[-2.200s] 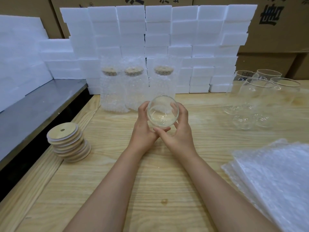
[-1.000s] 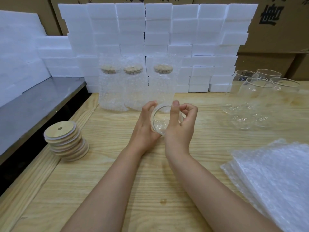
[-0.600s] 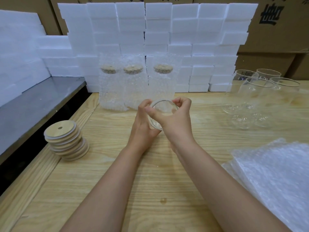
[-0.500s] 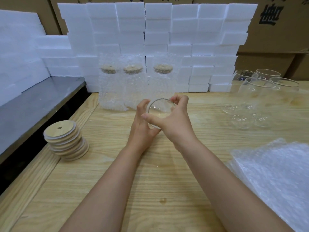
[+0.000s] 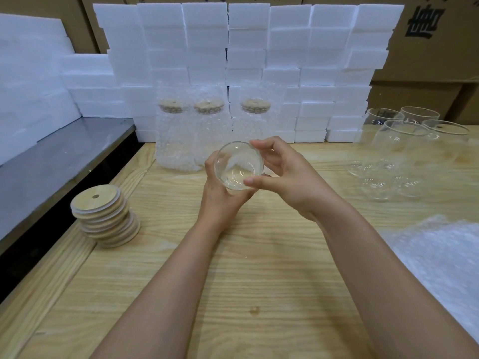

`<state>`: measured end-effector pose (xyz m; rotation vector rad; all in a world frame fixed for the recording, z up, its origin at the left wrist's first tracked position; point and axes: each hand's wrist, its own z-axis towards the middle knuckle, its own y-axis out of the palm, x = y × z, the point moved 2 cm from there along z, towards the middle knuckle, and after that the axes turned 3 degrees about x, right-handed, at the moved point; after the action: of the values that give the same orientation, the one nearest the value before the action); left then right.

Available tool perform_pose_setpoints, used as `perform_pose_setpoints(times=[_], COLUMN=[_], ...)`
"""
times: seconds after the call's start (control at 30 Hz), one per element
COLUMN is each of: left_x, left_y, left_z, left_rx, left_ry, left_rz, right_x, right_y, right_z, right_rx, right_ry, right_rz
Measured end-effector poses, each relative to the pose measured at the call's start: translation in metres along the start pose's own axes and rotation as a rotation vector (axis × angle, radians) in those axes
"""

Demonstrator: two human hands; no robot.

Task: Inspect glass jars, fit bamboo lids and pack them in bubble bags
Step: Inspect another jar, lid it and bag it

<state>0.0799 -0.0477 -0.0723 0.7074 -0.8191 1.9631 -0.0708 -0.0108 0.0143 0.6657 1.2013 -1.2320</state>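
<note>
right hand (image 5: 285, 174) now beside glass jar (image 5: 238, 165)

Clear glossy glass jar (image 5: 238, 165), matt grained wooden table (image 5: 259, 255), smooth bamboo lids (image 5: 103, 218), dull metal shelf (image 5: 64, 161).

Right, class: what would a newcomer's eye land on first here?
A clear round glass jar, gripped by the left hand and right hand, at centre. Behind it, a wall of white foam blocks fronted by three bubble-bagged lidded jars. A stack of round bamboo lids sits left.
</note>
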Motion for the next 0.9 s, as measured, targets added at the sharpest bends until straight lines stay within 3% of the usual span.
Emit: perform_pose_setpoints(times=[0.2,0.4,0.67,0.9], left_x=[0.004,0.01,0.012,0.013], left_y=[0.002,0.002,0.005,0.003], left_z=[0.001,0.001,-0.004,-0.005], left_rx=[-0.047,-0.005,-0.044,-0.041], left_ry=[0.034,0.085,0.136,0.075], left_rz=[0.038,0.105,0.12,0.16], right_x=[-0.001,0.003,0.012,0.01], right_y=[-0.008,-0.004,0.008,0.027], right_z=[0.001,0.003,0.003,0.0], right_rx=[0.077,0.296,0.521,0.37], right_ry=[0.066,0.094,0.136,0.01], right_rz=[0.165,0.245,0.109,-0.187])
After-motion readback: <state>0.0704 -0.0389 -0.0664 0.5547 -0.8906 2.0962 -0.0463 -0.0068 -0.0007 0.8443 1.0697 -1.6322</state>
